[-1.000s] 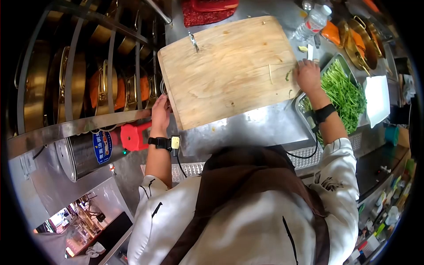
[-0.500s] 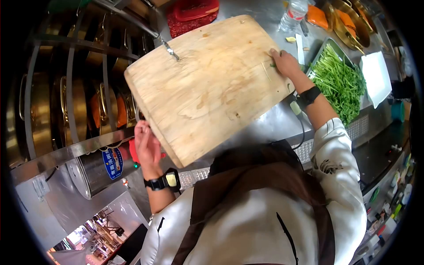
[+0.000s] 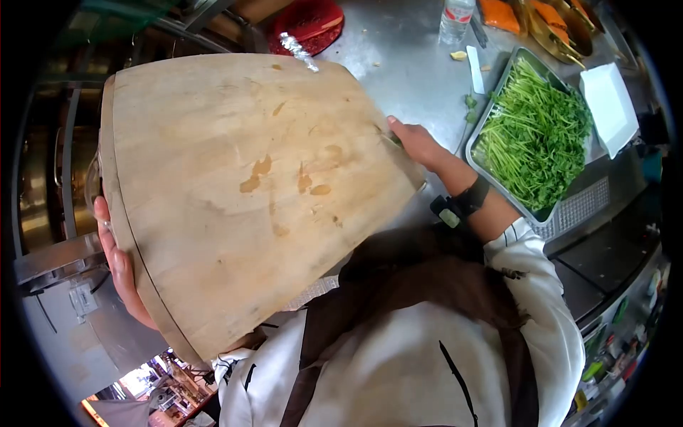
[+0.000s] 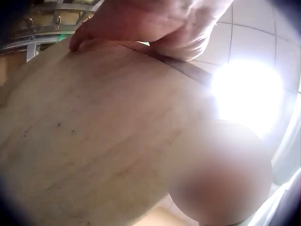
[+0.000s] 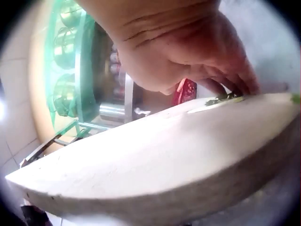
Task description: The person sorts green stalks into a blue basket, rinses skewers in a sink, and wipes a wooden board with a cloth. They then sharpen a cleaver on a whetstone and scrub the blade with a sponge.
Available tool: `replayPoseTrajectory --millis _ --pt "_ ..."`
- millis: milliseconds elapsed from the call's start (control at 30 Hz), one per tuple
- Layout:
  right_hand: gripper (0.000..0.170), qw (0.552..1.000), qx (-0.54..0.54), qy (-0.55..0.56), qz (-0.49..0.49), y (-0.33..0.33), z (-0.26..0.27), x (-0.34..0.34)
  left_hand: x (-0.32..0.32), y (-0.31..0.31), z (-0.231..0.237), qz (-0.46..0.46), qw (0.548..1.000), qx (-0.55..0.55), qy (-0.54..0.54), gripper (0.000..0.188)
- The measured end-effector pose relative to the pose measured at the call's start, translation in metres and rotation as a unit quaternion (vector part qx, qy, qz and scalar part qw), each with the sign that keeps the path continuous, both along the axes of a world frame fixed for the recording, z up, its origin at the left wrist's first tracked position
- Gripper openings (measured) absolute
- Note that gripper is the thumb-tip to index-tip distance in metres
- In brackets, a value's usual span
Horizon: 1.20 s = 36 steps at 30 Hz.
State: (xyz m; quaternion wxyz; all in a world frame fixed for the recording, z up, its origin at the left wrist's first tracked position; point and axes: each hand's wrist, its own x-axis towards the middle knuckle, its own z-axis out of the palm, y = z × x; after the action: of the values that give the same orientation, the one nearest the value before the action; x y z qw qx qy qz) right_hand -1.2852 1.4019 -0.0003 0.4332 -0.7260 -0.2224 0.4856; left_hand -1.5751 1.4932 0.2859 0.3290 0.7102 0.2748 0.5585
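In the head view the wooden cutting board (image 3: 235, 185) stands tilted, its left side raised toward the camera. The left hand (image 3: 121, 263) supports its left edge with fairly straight fingers, which lie along the side; no thumb shows on the top face. The left wrist view has this hand (image 4: 141, 23) against the board (image 4: 84, 132). At the board's right edge is the right hand (image 3: 420, 146). In the right wrist view, the right hand's (image 5: 188, 56) fingertips touch the board's face (image 5: 141, 155) beside green scraps (image 5: 225, 99). A foil-like strip (image 3: 297, 51) lies at the far edge.
A tray of cut greens (image 3: 537, 135) and a white container (image 3: 610, 107) stand right. Behind are a bottle (image 3: 455, 21), a white-handled tool (image 3: 475, 70), orange packages (image 3: 499, 16) and a red bag (image 3: 313, 27). Racked pots (image 3: 35, 185) line the left.
The board has risen and tilted, its left side coming up and left toward the camera. The left hand moved left with it; the right hand shifted left along with the board's right edge.
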Motion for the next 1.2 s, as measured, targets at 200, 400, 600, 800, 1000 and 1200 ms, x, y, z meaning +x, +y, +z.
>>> replayPoseTrajectory --millis 200,400,600,800,1000,1200 --pt "0.071 0.995 0.097 -0.005 -0.017 -0.020 -0.034 0.014 0.026 -0.024 0.006 -0.059 0.989 -0.108 -0.081 0.064" --pt "0.072 0.989 0.082 -0.125 -0.001 -0.020 -0.036 0.000 0.028 -0.031 0.016 -0.073 0.995 -0.065 0.006 0.052" --pt "0.050 0.829 0.151 -0.537 -0.047 -0.034 -0.009 -0.012 0.014 -0.037 0.016 0.085 0.942 -0.322 -0.021 0.053" --pt "0.055 0.860 0.421 -0.251 0.141 -0.066 0.037 -0.019 0.008 -0.028 0.004 0.049 0.920 -0.379 -0.085 0.049" --pt "0.060 0.767 0.413 -0.463 0.162 -0.065 0.036 -0.042 0.015 -0.026 0.011 0.070 0.929 -0.361 -0.047 0.037" --pt "0.061 0.784 0.488 -0.377 0.073 -0.045 0.041 -0.062 0.045 -0.052 0.048 0.151 0.971 -0.187 0.010 0.035"
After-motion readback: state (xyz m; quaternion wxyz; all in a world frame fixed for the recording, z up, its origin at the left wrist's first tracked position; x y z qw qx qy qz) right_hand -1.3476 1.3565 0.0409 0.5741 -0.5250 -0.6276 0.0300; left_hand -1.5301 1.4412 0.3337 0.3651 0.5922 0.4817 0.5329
